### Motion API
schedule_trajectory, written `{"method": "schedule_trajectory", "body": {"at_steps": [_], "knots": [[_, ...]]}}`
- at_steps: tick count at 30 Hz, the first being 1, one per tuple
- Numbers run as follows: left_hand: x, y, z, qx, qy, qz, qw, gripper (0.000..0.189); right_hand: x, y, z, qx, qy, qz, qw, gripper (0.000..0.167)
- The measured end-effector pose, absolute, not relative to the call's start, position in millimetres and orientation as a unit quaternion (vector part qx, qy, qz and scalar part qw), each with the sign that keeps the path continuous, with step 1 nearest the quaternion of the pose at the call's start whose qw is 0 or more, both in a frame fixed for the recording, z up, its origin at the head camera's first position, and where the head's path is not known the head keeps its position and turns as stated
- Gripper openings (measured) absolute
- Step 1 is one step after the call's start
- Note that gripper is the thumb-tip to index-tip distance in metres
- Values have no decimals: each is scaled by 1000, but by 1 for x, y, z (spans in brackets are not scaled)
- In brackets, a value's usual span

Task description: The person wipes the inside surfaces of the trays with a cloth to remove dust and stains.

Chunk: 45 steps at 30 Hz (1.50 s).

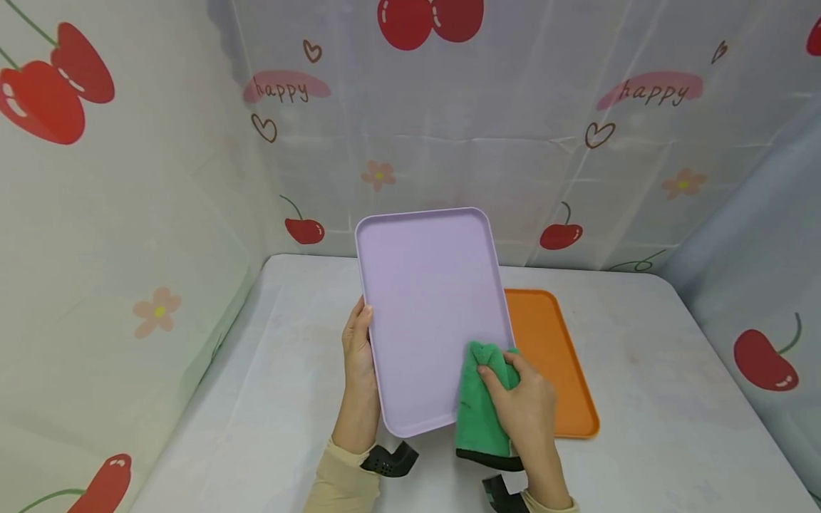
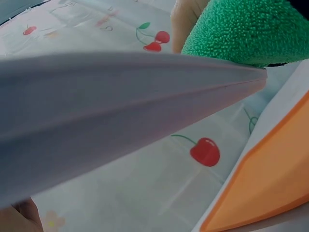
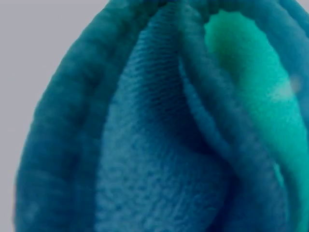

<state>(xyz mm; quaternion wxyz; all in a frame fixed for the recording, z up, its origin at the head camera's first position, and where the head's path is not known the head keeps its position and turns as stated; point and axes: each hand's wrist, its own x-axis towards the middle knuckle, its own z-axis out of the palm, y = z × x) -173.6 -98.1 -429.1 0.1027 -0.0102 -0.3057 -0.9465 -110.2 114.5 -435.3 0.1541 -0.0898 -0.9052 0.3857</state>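
Observation:
A light purple rectangular tray (image 1: 430, 299) is held up, tilted, above the table. My left hand (image 1: 359, 342) grips its left edge, thumb on the near side and the other fingers behind it. At the tray's lower right corner my right hand (image 1: 526, 399) pinches a green cloth (image 1: 481, 406) with a dark border, which lies against the tray's surface. The left wrist view shows the tray edge-on (image 2: 120, 96) with the fuzzy cloth (image 2: 241, 34) at its far end. Folds of the cloth (image 3: 145, 169) fill the right wrist view, hiding the right fingers there.
An orange tray (image 1: 564, 377) lies flat on the white table (image 1: 654, 370), partly behind the purple tray. Curtains (image 1: 449, 107) printed with cherries, hearts and flowers stand around the table's back and sides.

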Motion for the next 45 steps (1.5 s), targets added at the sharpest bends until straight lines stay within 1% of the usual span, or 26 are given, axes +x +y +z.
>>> {"method": "schedule_trajectory", "body": {"at_steps": [13, 20, 27, 33, 39, 45], "knots": [[-174, -99, -429, -5, -299, -948, 110, 31, -100, 94, -436, -49, -911, 387, 138, 42], [-174, -98, -430, -1, -299, -948, 113, 30, -92, 77, -434, -21, -916, 381, 125, 38], [-175, -96, -431, -18, -293, -949, 112, 31, -84, 57, -427, 38, -923, 358, 132, 34], [-175, -91, -432, -10, -306, -945, 111, 30, -78, 40, -423, 84, -928, 338, 133, 35], [-176, -91, -434, -20, -326, -939, 111, 31, -76, 33, -421, 105, -935, 304, 148, 36], [-175, -91, -435, -15, -333, -937, 100, 32, -74, 33, -419, 117, -941, 282, 148, 35]]}}
